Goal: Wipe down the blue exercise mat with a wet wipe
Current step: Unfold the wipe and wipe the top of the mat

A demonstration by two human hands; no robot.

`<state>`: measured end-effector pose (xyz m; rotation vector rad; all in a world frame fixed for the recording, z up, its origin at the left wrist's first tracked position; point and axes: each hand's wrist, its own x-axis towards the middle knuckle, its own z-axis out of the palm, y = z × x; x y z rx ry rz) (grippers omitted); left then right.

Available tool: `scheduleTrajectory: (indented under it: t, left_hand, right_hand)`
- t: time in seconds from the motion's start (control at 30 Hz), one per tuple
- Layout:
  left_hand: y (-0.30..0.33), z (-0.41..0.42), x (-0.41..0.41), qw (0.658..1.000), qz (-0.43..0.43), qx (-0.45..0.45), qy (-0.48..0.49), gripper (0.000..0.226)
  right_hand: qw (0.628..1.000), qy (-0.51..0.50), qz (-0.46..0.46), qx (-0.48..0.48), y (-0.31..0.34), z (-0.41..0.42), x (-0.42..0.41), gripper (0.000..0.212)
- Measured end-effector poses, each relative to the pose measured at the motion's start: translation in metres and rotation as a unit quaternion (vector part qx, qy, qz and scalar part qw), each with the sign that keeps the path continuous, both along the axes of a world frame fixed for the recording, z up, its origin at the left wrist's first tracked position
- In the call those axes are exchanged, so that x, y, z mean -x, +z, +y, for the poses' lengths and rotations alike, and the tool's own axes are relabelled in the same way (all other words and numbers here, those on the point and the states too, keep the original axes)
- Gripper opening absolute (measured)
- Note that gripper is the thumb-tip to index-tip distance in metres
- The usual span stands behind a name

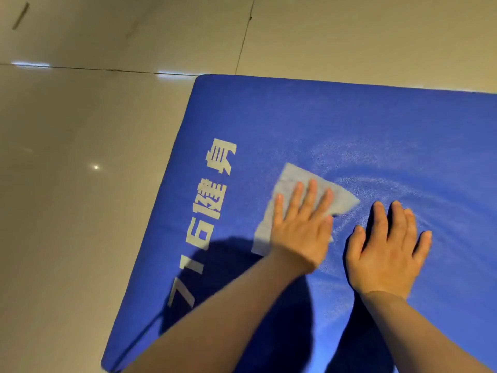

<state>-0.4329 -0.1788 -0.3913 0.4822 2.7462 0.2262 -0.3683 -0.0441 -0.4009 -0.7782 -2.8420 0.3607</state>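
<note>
Wiping underway. Left hand [300, 227] flat, fingers straight, pressing wipe [293, 189] onto mat [363, 125] just beside the white print [212, 200]. Right hand [387, 254] flat on mat, fingers spread, holding nothing, probably bracing. Damp arcs visible beyond the right hand, so likely that patch done. Print strip, far edge, near corner look dry: still to do.

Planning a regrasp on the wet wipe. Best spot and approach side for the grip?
Probably the free corner of the wet wipe that pokes out on the right past the left hand. The wipe lies flat on the blue mat with that hand pressing its middle, so come from the right and pinch up that corner; right hand rests beside it.
</note>
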Motion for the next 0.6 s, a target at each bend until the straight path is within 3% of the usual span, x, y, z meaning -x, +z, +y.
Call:
scheduleTrajectory:
  t: [0.03, 0.13, 0.23, 0.33, 0.43, 0.53, 0.6]
  left_hand:
    - [0.004, 0.004, -0.004, 0.999, -0.035, -0.019, -0.017, 0.056]
    - [0.006, -0.026, 0.021, 1.0, 0.002, 0.002, -0.01, 0.058]
    - [-0.004, -0.091, 0.048, 0.985, 0.06, 0.066, 0.146, 0.054]
    - [0.006, -0.14, 0.051, 0.963, 0.026, 0.092, 0.252, 0.052]
    - [0.002, -0.132, 0.047, 0.943, 0.026, 0.082, 0.321, 0.054]
    - [-0.006, -0.081, 0.023, 0.968, 0.092, 0.04, 0.228, 0.063]
    - [-0.01, -0.036, 0.002, 0.989, 0.072, -0.003, 0.126, 0.06]
  right_hand:
    - [1.0, -0.001, 0.003, -0.001, 0.0, 0.0, 0.0, 0.058]
    - [1.0, 0.004, 0.0, 0.0, -0.002, 0.002, -0.001, 0.058]
    - [1.0, 0.004, -0.001, 0.005, -0.003, 0.002, -0.001, 0.059]
    - [1.0, 0.004, 0.0, 0.004, -0.003, 0.002, -0.001, 0.059]
    - [1.0, 0.002, -0.003, 0.0, -0.003, 0.001, 0.0, 0.059]
    - [1.0, 0.003, -0.005, -0.002, -0.004, 0.001, 0.0, 0.059]
    - [1.0, 0.003, -0.004, -0.005, -0.004, 0.001, 0.0, 0.059]
